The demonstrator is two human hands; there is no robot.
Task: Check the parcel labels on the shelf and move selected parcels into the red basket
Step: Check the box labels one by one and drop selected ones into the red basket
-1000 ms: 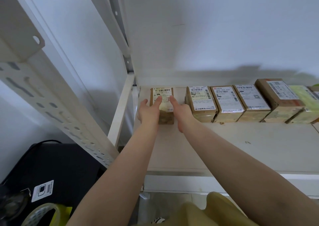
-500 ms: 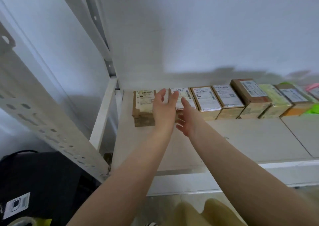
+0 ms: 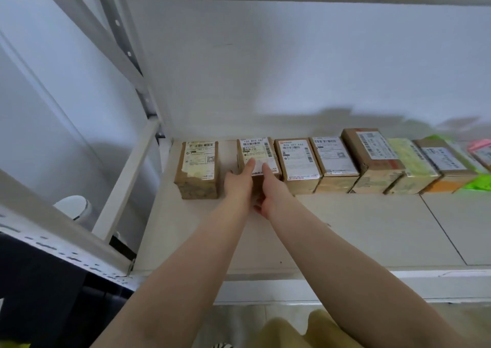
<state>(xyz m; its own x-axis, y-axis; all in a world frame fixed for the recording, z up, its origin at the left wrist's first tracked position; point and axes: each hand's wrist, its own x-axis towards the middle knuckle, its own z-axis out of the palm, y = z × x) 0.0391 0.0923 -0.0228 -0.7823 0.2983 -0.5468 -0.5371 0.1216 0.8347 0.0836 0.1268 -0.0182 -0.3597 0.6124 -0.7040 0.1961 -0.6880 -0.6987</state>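
Observation:
A row of cardboard parcels with white labels stands at the back of the white shelf [image 3: 345, 231]. The leftmost parcel [image 3: 198, 167] stands apart with a gap to its right. Both hands hold the second parcel [image 3: 254, 148], whose label reads 133 in its top line. My left hand [image 3: 239, 185] grips its left front corner, thumb on the side and a finger on the label. My right hand [image 3: 271, 192] grips its right front, index finger on the label. The parcel rests on the shelf. No red basket is in view.
More parcels run to the right: a brown one [image 3: 297, 161], another [image 3: 333, 159], a taller box [image 3: 372, 156], then yellow-green [image 3: 409, 161] and pink ones at the edge. A perforated white upright [image 3: 61, 244] and a dark object [image 3: 39, 294] lie lower left.
Both hands left the leftmost parcel and moved right onto the second parcel. The view has shifted right, showing more of the row.

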